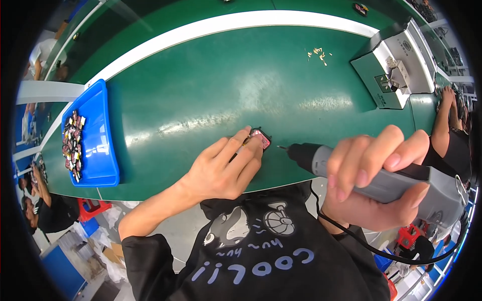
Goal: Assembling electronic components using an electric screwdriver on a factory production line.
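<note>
Screwdriver points left, axis sideways; right hand grips it. Palm-down left hand pins small part near surface's front edge.

One grey-and-black electric screwdriver with one black cable; one small black-rimmed device with a pink face; one blue rectangular plastic tray, its one heap of small dark, pink and pale parts too jumbled to count. On the green-topped bench, one white-and-dark box-shaped machine and one scatter of tiny gold-coloured pieces, several, too small for an exact number.
</note>
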The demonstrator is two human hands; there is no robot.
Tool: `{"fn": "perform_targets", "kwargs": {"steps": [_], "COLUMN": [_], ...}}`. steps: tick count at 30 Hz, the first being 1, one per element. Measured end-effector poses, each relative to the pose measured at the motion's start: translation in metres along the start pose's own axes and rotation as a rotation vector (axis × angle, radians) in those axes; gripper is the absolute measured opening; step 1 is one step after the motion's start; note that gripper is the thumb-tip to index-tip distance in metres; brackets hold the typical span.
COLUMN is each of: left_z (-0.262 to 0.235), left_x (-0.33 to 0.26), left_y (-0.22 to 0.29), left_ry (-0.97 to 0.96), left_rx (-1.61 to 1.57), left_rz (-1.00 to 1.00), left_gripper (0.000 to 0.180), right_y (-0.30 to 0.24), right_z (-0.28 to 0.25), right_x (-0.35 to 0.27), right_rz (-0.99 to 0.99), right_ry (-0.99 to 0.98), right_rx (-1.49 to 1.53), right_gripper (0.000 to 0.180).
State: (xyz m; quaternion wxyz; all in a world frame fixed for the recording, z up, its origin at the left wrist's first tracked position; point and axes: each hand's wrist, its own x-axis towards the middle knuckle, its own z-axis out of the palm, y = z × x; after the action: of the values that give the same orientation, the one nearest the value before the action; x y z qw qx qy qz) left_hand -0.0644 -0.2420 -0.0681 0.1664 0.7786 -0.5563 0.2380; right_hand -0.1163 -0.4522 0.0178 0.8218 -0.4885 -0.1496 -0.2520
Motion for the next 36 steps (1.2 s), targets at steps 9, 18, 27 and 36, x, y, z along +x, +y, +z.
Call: {"fn": "perform_targets", "kwargs": {"steps": [9,18,27,36], "left_z": [0.004,0.004,0.002,0.002], "left_x": [-0.004,-0.003,0.000,0.001], "left_y": [0.003,0.004,0.002,0.004], "left_ry": [0.015,0.017,-0.011,-0.017], "left_rx": [-0.003,-0.007,-0.004,-0.013], "left_rz": [-0.022,-0.057,-0.028,-0.052], "left_gripper": [0.024,0.027,0.017,0.017], "right_y": [0.016,0.022,0.022,0.025], "right_z": [0.004,0.004,0.004,0.009], "right_x": [-0.001,0.000,0.001,0.001], "right_rz": [0.071,0.069,0.135,0.152], "right_ry": [-0.047,-0.070,-0.068,-0.044], "right_rx": [-0.066,-0.065,-0.070,-0.100], "right_gripper": [0.040,0.042,0.043,0.040]}}
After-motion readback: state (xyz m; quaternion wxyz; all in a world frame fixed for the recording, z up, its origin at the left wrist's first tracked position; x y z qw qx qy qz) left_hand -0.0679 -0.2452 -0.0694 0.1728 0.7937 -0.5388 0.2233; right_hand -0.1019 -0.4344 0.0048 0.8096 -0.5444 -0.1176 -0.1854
